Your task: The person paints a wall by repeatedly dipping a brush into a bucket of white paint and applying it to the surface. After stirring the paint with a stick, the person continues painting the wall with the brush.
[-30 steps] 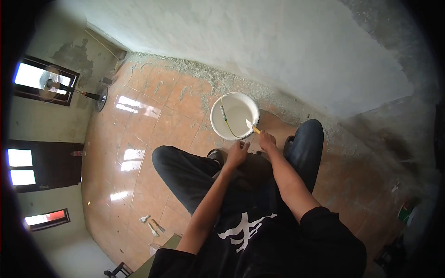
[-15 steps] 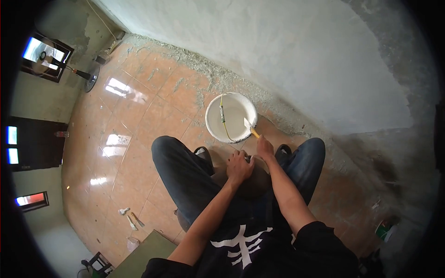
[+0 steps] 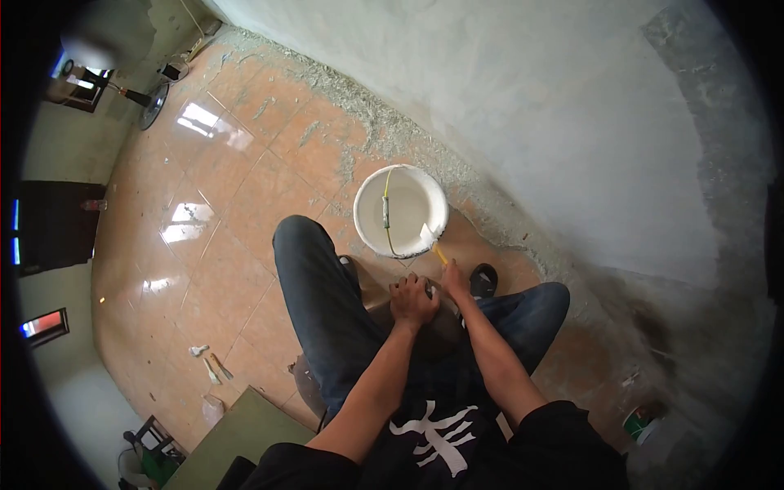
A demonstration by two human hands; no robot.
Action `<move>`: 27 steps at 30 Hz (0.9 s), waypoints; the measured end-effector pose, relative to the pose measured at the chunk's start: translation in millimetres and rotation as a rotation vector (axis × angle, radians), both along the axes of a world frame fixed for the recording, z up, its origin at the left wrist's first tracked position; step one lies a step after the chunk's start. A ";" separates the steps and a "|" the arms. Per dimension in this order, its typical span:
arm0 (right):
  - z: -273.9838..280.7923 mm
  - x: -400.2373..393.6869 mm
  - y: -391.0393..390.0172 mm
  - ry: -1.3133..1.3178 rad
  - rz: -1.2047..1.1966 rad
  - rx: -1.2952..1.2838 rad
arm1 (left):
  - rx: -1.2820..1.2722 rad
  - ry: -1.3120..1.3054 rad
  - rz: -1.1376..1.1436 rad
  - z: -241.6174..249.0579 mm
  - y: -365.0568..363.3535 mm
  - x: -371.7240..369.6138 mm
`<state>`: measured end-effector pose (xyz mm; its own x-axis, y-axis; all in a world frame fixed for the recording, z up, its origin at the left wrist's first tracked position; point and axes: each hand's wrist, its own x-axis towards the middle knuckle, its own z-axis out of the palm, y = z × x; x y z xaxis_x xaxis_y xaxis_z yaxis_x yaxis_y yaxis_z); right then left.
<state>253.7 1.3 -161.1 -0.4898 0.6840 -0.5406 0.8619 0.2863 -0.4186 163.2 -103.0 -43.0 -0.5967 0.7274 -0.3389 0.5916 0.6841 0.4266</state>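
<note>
A white bucket (image 3: 360, 232) stands on the tiles in front of me, with a yellow wire handle lying across its mouth. Pale, whitish material shows inside. My right hand (image 3: 455, 280) is closed on the yellow handle of a putty knife (image 3: 442, 256), whose flat white head is over the near right side of the bucket's mouth. Between my knees my left hand (image 3: 414, 300) rests with bent fingers on a dark, rounded thing. A small dark piece shows by its thumb; what it grips is mostly hidden.
Scraped debris (image 3: 380, 122) lies along the foot of the patchy grey wall (image 3: 555, 122). On the left are a fan (image 3: 143, 100) and several tools (image 3: 216, 366) on the floor. A green surface (image 3: 245, 441) stands beside me, and a green-and-white container (image 3: 639, 422) at lower right.
My right leg has swung outward and down. The putty knife's head sits slightly lower and further left against the bucket's inside. The whole view has shifted a little.
</note>
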 end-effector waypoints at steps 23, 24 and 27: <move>32.0 -38.2 7.2 -0.041 -0.021 0.016 | -0.132 -0.082 0.007 5.9 -16.6 3.4; 47.6 -47.6 12.7 -0.041 0.032 -0.084 | -0.140 -0.066 0.011 1.5 -15.4 2.1; 37.8 -72.8 24.7 -0.072 0.164 0.060 | -0.118 -0.107 -0.041 8.7 -13.1 -2.2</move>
